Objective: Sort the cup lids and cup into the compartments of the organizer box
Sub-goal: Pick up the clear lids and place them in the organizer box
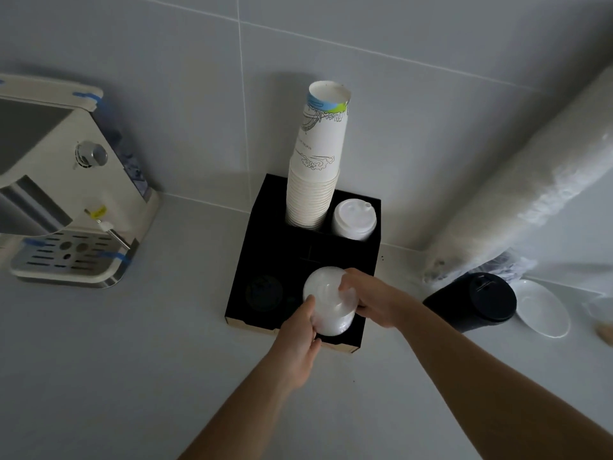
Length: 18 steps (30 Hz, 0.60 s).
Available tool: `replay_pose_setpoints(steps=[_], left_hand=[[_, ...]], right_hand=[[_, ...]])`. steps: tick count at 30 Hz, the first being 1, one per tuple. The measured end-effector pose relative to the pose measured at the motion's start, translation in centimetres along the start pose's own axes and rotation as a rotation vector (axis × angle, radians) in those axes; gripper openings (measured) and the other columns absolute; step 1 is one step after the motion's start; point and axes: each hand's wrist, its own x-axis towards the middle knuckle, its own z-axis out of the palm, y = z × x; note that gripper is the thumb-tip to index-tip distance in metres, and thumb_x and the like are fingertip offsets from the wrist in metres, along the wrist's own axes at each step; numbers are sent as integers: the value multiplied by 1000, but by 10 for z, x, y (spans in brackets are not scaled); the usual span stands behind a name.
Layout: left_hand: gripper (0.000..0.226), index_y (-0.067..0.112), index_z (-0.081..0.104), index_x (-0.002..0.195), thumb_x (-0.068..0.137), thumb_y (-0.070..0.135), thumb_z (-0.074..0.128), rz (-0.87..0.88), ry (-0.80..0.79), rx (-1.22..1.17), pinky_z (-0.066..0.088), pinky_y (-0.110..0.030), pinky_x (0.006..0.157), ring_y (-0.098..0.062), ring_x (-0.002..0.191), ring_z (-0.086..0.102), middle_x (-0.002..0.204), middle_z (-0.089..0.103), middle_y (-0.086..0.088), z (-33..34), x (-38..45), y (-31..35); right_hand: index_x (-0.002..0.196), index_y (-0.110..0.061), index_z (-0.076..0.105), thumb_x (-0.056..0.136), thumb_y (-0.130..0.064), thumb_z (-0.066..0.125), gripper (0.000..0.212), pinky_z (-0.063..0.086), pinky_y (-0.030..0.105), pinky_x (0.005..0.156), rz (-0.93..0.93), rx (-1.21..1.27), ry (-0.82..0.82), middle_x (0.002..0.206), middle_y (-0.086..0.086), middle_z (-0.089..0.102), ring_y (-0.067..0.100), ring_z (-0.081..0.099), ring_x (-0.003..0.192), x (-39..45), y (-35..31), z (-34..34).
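Lids [326,300], a white stack, sit over the box's [265,207] near-right compartment, gripped by left hand [298,340] and right hand [371,298]. Keep stack vertical; lower evenly.

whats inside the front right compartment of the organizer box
A stack of white lids, gripped by both hands. How deep the stack goes is hidden by the hands and the organizer box walls.

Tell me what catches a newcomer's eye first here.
The tall stack of paper cups rising from the black organizer box, back left compartment. Then both hands, left hand and right hand, gripping a stack of white lids over the front right compartment.
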Motion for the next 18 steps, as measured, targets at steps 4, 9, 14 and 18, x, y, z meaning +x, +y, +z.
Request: replay_pose_setpoints(steps=[4, 9, 14, 18], left_hand=[[59, 14, 38, 144, 93, 38, 55, -16, 55, 44, 31, -34, 113, -20, 139, 36, 150, 41, -5, 7, 13, 7], [58, 10, 35, 145, 95, 31, 54, -39, 103, 55, 29, -38, 117, -22, 141, 34, 153, 36, -9, 11, 20, 10], [52, 7, 38, 144, 97, 26, 52, -41, 137, 89, 32, -37, 116, -21, 139, 37, 152, 37, -9, 10, 28, 7], [51, 7, 40, 142, 96, 26, 52, -29, 156, 168, 39, -35, 109, -21, 126, 49, 138, 50, -10, 9, 35, 4]], right_hand=[[114, -18, 58, 75, -15, 52, 40, 42, 36, 102, 39, -50, 31, 122, 9, 55, 28, 51, 118, 10, -4, 2], [114, -17, 62, 63, -12, 54, 51, 48, 36, 97, 43, -157, 86, 116, 11, 61, 27, 57, 109, 13, -2, 3], [138, -20, 52, 82, -12, 51, 57, 48, 35, 89, -44, -457, 186, 127, 9, 60, 29, 56, 114, 13, 3, 6], [134, -17, 55, 84, -15, 55, 50, 52, 33, 86, -147, -672, 294, 125, 9, 63, 28, 61, 109, 7, 5, 6]])
